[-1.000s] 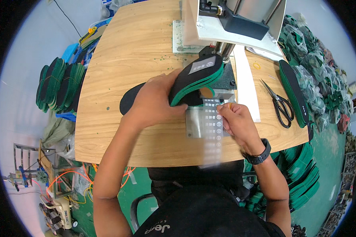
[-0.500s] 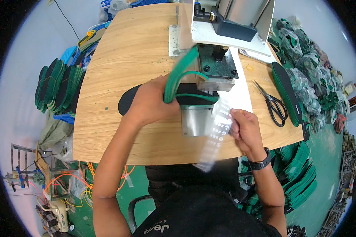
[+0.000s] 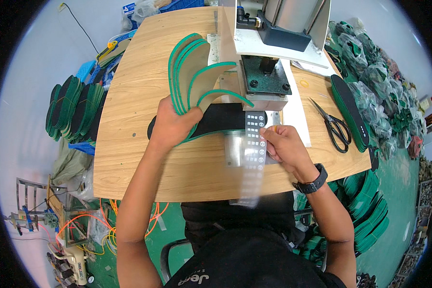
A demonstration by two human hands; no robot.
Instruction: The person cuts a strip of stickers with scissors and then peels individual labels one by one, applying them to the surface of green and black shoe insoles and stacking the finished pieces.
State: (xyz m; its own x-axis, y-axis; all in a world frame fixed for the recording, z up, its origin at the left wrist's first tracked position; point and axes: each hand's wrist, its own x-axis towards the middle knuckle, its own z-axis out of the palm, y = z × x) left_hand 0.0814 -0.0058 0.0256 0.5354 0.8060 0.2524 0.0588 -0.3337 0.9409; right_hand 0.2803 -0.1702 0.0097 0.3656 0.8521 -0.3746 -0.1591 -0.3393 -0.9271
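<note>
My left hand [image 3: 172,126] is closed round the ends of several insoles [image 3: 185,67], green-edged with tan undersides, which fan out and curl upward. Below them a black-topped insole [image 3: 225,117] lies flat, its right end over the metal block [image 3: 234,149] under the press head [image 3: 265,81]. Between thumb and fingers my right hand [image 3: 289,148] pinches a clear film strip [image 3: 254,144] with rows of white printed marks. The strip's upper end rests over the right end of the flat insole, just in front of the press head; its lower end hangs blurred past the table edge.
Black-handled scissors [image 3: 337,132] and another green-edged insole [image 3: 349,113] lie at the right of the wooden table [image 3: 129,91]. Bundled insoles [image 3: 74,108] stand off its left side. Bagged green material [image 3: 374,81] is heaped beyond its right side.
The film strip has swung upright and moved left onto the flat insole's end, with my right hand following. In my left hand the held insoles have spread into a fan, leaning further left.
</note>
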